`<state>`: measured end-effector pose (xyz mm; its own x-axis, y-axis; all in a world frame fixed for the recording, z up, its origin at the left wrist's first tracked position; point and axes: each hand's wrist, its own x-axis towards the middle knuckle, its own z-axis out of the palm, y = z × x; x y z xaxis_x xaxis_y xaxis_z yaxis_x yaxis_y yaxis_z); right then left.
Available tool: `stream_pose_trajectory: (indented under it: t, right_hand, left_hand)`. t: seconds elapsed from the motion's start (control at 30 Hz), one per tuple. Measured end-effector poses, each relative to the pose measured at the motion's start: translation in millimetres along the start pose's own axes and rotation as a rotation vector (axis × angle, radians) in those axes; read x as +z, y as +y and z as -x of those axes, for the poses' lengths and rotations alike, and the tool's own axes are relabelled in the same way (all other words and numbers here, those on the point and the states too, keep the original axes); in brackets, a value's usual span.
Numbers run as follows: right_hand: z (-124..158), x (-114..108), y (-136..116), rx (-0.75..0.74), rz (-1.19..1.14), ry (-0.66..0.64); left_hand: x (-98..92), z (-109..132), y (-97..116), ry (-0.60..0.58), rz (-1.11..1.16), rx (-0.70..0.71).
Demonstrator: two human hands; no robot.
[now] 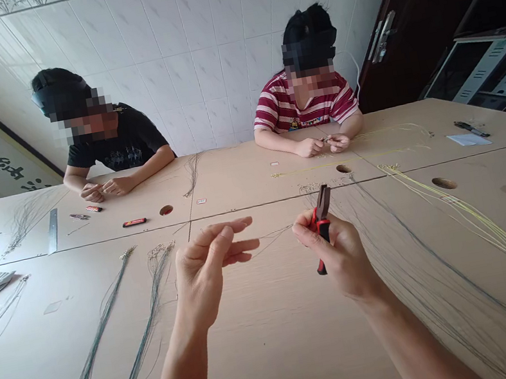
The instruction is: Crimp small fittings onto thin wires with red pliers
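My left hand (211, 262) is raised over the table, its thumb against the index finger and the other fingers stretched out. A thin dark cord (276, 233) runs from its fingers across to my right hand (334, 244). In my right hand is a pair of pliers (323, 223) with red and black handles, jaws pointing up and away. The thumb and index finger of that hand also pinch the cord's other end. Exactly how the cord passes through the left fingers is hidden. Two bundles of grey-green cords (96, 328) (145, 339) lie left of my left arm.
Loose dark cords (425, 277) and yellow cords (490, 232) lie to the right. Across the table (280, 341) sit two people (121, 137) (304, 92), hands at small work. A steel ruler (52, 230), a red-black marker-like item (134, 223) and round holes (444, 183) are on the tabletop.
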<state>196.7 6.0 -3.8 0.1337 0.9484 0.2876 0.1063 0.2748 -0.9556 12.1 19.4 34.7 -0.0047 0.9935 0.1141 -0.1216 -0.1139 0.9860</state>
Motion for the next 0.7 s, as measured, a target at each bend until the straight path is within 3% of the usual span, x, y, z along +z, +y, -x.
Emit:
stream_pose_trajectory:
  t: [0.13, 0.27, 0.43, 0.57, 0.7]
  right_hand:
    - [-1.3, -4.9, 2.3, 0.002, 0.014, 0.019]
    - [-2.3, -8.6, 4.7, -0.003, -0.015, 0.031]
    - [-2.8, -11.9, 4.6, 0.026, -0.031, 0.038]
    - [-4.1, -14.5, 4.5, 0.026, -0.051, 0.053]
    - [-4.8, -14.7, 4.5, 0.039, -0.075, 0.047]
  left_hand:
    - [-9.6, 5.8, 8.2, -0.133, -0.129, -0.006]
    - [-21.1, 4.8, 12.9, -0.081, -0.129, 0.12]
    - [-48.8, -4.3, 18.2, 0.069, -0.063, 0.213]
    - [-72.8, -11.3, 21.9, 0.282, -0.029, 0.293]
    - [-68.7, -11.8, 19.9, 0.442, -0.13, 0.292]
